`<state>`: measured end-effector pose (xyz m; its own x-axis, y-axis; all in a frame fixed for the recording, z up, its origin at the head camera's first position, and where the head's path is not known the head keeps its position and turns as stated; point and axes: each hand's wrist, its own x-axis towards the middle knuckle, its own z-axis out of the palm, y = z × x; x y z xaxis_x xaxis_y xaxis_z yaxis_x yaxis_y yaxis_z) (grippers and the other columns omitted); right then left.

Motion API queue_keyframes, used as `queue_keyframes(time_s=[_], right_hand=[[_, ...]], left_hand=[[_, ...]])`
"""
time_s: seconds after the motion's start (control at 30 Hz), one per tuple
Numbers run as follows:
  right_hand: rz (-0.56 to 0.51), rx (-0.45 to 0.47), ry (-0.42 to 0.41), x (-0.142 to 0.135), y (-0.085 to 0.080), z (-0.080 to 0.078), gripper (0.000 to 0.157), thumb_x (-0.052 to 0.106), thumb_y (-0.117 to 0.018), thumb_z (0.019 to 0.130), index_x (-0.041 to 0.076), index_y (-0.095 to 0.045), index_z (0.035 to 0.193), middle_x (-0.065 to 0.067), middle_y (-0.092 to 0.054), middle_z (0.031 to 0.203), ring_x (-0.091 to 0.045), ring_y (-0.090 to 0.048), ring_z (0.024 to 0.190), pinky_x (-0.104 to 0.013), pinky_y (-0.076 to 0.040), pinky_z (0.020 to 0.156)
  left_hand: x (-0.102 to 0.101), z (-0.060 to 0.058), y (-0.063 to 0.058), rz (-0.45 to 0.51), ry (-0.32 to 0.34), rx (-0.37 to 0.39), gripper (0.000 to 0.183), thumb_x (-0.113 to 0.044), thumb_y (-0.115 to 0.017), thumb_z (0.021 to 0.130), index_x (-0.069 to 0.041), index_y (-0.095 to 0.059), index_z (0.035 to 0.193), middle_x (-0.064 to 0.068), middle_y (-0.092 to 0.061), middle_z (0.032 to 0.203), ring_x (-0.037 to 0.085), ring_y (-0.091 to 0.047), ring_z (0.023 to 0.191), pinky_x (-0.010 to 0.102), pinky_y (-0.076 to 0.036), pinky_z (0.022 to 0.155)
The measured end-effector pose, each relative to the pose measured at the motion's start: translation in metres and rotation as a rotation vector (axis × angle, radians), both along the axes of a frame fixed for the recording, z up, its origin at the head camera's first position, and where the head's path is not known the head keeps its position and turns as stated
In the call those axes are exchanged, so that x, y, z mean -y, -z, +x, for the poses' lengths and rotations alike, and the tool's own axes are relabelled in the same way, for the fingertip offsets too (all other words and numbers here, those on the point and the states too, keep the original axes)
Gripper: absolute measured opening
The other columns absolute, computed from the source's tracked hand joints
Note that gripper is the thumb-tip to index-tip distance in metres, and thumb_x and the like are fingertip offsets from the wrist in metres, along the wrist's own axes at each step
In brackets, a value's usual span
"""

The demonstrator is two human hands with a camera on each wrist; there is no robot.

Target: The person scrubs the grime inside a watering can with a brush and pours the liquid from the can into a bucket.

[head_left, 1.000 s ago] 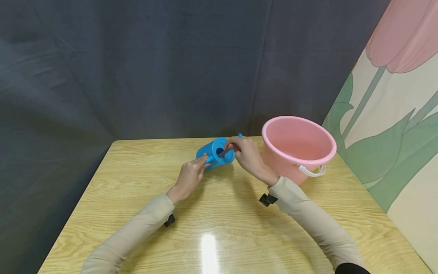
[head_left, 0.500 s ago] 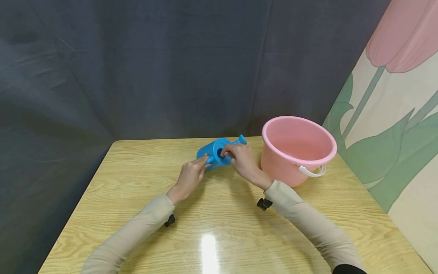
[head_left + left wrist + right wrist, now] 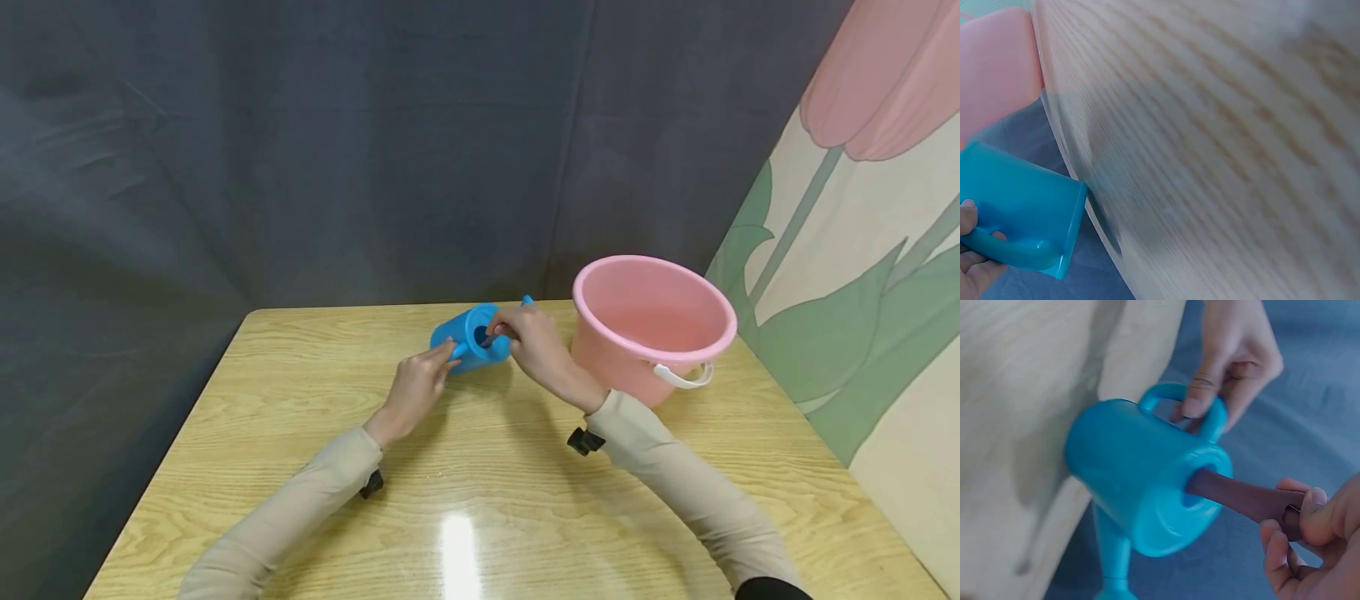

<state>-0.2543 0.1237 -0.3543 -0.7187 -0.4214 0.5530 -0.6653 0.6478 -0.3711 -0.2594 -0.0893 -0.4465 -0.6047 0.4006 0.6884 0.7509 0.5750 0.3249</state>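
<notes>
A blue watering can (image 3: 465, 333) stands tilted near the table's back edge, its round opening facing the right hand. The left hand (image 3: 420, 379) grips the can's loop handle (image 3: 1163, 394), thumb on top. In the right wrist view, the right hand (image 3: 1316, 540) pinches the end of a brown handle (image 3: 1235, 494) with a hanging hole in it. The brown handle's other end goes into the can's opening, so its working end is hidden inside. The spout (image 3: 1113, 540) points away on the side opposite the loop handle.
Close right of the can stands a pink bucket (image 3: 622, 367) with a white bail handle (image 3: 684, 381). Both are on a wood-grain table (image 3: 480, 467). A dark curtain (image 3: 405, 150) hangs behind, and a wall with painted tulips (image 3: 847, 317) runs along the right.
The right hand has pushed the brown handle deeper into the can, then drawn it partly back out toward the right. The left hand and the can have hardly moved.
</notes>
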Motion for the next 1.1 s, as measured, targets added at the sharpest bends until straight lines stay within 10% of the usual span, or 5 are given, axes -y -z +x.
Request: queue_keyframes(time_s=[0.63,1.1], right_hand=[[0.113,-0.048,0.043,0.004,0.026,-0.009,0.018,-0.008,-0.064,0.089,0.007,-0.072,0.082,-0.006,-0.072,0.083,-0.029,-0.065,0.078,-0.043,-0.056,0.069],[0.164,-0.1,-0.013,0.001,-0.004,0.004,0.038,-0.025,-0.046,0.072,0.004,-0.068,0.082,-0.006,-0.067,0.08,-0.027,-0.053,0.075,-0.048,-0.05,0.082]], left_hand=[[-0.001,0.0,0.001,0.0,0.002,-0.012,0.029,0.004,-0.068,0.09,0.006,-0.067,0.119,0.025,-0.065,0.119,0.036,-0.066,0.107,0.041,-0.058,0.083],[0.0,0.001,-0.001,-0.003,-0.005,0.009,0.029,0.003,-0.068,0.091,0.008,-0.066,0.12,0.026,-0.065,0.12,0.036,-0.066,0.107,0.04,-0.057,0.084]])
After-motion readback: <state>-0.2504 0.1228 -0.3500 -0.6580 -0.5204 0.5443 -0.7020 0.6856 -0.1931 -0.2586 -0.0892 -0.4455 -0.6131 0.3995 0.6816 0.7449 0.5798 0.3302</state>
